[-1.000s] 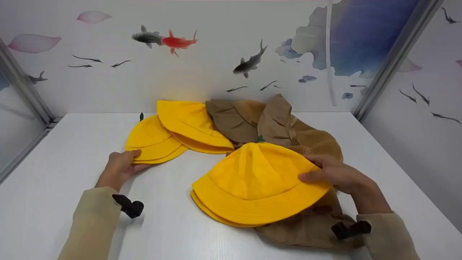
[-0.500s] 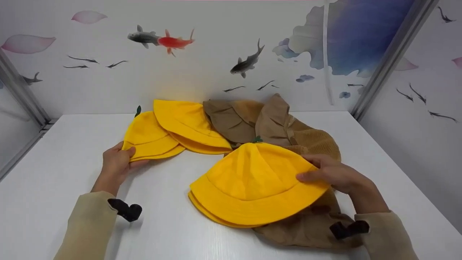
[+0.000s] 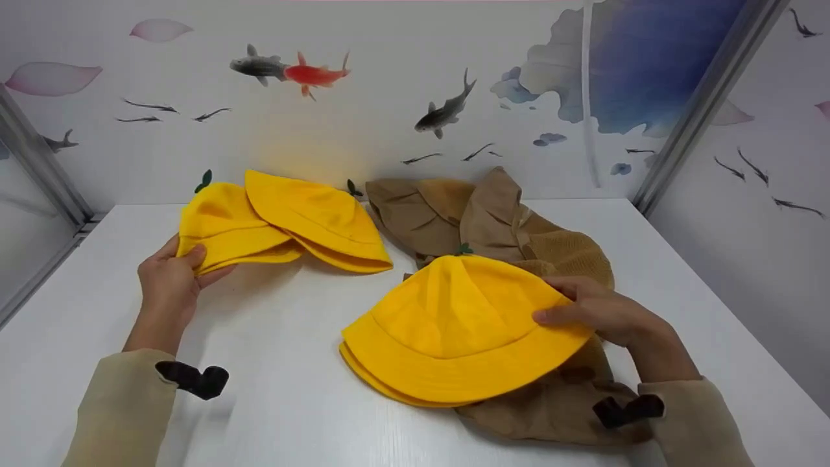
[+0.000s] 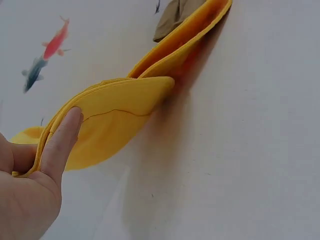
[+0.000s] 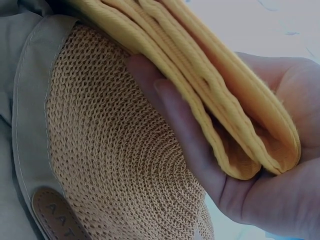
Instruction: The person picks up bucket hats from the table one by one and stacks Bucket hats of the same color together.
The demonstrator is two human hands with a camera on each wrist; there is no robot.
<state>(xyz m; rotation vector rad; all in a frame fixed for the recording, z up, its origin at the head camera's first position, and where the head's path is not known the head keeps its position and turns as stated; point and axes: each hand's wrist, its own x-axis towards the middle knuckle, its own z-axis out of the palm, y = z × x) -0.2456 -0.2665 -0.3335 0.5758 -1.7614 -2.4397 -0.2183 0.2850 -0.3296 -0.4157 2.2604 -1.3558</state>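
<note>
My left hand (image 3: 172, 282) pinches the brim of a yellow bucket hat (image 3: 224, 217) with a green sprout on top, at the left of the table in the head view. Overlapping it on the right is a second yellow hat (image 3: 318, 220). The left wrist view shows a finger along the brim's underside and the hat (image 4: 107, 132) raised off the surface. At front centre my right hand (image 3: 609, 311) grips the side of another yellow bucket hat (image 3: 447, 324), thumb on top. Several folded yellow layers (image 5: 200, 95) lie between thumb and fingers in the right wrist view.
Brown hats (image 3: 489, 214) lie heaped behind and under the right-hand yellow hat. One has a woven straw-coloured crown (image 5: 115, 130) and a leather tag (image 5: 57, 215). A wall with painted fish (image 3: 447, 110) closes off the back of the white table (image 3: 285, 389).
My left hand has lifted its yellow hat and moved it left and back. The overlapping yellow hat has shifted left with it, away from the brown hats. The right hand has stayed nearly still.
</note>
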